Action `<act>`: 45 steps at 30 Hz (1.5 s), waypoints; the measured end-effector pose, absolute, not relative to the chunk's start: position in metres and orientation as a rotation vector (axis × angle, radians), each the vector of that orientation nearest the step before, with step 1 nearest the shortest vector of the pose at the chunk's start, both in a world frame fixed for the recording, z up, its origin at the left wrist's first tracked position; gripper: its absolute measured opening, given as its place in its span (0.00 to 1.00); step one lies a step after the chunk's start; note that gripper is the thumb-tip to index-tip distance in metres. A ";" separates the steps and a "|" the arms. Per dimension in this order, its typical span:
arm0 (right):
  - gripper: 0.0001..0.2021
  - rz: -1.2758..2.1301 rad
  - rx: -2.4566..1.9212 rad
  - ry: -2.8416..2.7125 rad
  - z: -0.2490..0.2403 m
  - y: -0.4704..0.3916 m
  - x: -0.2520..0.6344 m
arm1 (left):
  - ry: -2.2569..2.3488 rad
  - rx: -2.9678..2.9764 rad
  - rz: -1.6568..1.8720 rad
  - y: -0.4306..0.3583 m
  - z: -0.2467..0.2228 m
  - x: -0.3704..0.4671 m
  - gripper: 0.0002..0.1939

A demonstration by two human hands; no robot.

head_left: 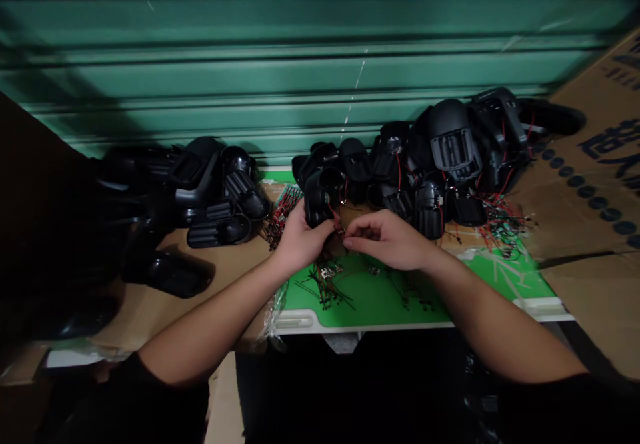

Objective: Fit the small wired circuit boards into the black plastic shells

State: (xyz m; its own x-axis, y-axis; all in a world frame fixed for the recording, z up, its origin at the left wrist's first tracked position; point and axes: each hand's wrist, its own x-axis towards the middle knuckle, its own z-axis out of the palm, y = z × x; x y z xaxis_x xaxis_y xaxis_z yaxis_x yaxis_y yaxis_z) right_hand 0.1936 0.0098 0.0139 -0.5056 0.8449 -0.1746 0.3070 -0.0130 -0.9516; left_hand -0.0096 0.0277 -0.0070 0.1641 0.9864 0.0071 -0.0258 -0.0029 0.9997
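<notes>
My left hand is closed around a black plastic housing with an open cavity. Red wires come out of the housing beside my left thumb. My right hand is just right of them, thumb and fingertips pinched together close to the wire ends. Whatever lies between those fingertips is too small to make out. Below both hands, thin black wires and small metal contact pieces lie on the green board. A bundle of red and black wires sits left of my left hand.
Several similar black housings with battery slots are heaped at the back right and at the left. More red and black wires lie on the right. A cardboard box stands at the right, and a green ridged wall closes off the back.
</notes>
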 end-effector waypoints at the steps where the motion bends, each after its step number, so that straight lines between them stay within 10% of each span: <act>1: 0.14 1.539 -1.195 -1.799 0.013 0.010 0.193 | 1.068 1.253 1.113 0.028 -0.007 -0.009 0.12; 45: 0.15 1.399 -1.128 -1.673 0.018 0.005 0.189 | 0.918 0.920 1.085 0.026 -0.001 -0.009 0.15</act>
